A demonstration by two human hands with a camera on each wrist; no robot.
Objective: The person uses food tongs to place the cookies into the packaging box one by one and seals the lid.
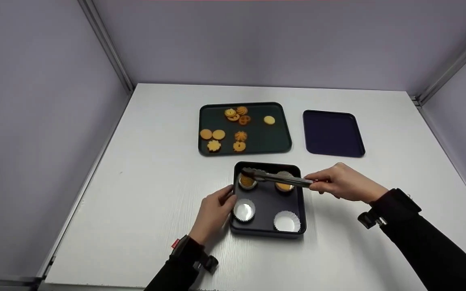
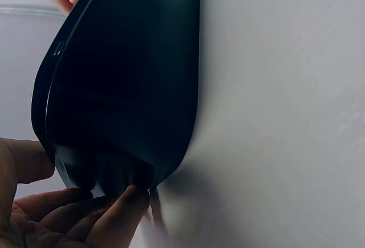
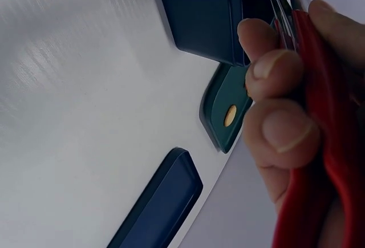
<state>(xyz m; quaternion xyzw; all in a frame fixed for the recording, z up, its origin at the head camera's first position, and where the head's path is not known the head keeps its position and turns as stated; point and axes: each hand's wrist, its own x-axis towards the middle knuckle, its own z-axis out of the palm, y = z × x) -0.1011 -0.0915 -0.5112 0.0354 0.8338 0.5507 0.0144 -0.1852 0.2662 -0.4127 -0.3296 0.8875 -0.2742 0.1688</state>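
Note:
My right hand (image 1: 344, 182) grips metal tongs (image 1: 285, 179), whose red handles (image 3: 319, 100) show in the right wrist view. The tong tips reach over the back left paper cup in a dark square box (image 1: 263, 202); whether they touch the brownish cookie (image 1: 247, 181) in that cup, I cannot tell. Beneath the tongs, another cookie (image 1: 284, 186) lies in the back right cup. Only bare paper shows inside the front left cup (image 1: 244, 210) and the front right cup (image 1: 287, 221). My left hand (image 1: 213, 212) holds the box by its left side, thumb near the rim.
Behind the box lies a dark green tray (image 1: 263, 139) bearing several cookies, among them pretzel-shaped cookies (image 1: 244, 120) and a pale round cookie (image 1: 269, 120). A navy tray (image 1: 333, 133) is at the back right. Grey panels (image 1: 257, 44) enclose the white table (image 1: 148, 169).

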